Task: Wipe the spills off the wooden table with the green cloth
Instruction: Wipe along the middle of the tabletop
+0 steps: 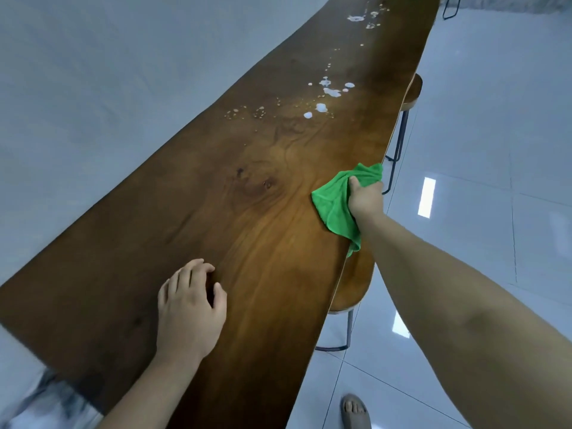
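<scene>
A long, narrow wooden table point(192, 230) runs from the near left to the far upper right. My right hand point(365, 198) grips a bunched green cloth point(332, 205) lying on the table by its right edge, one corner hanging over. My left hand point(188, 308) rests on the wood near me, fingers loosely curled and holding nothing. White spills point(328, 94) and small clear droplets point(247, 113) lie farther along the table, beyond the cloth. More white spills point(360, 19) sit near the far end.
Two wooden stools with metal legs are tucked under the table's right edge, one near point(353, 286) and one farther point(413, 91). A glossy tiled floor point(479, 168) spreads to the right. A foot in a sandal point(356, 411) stands beside the table.
</scene>
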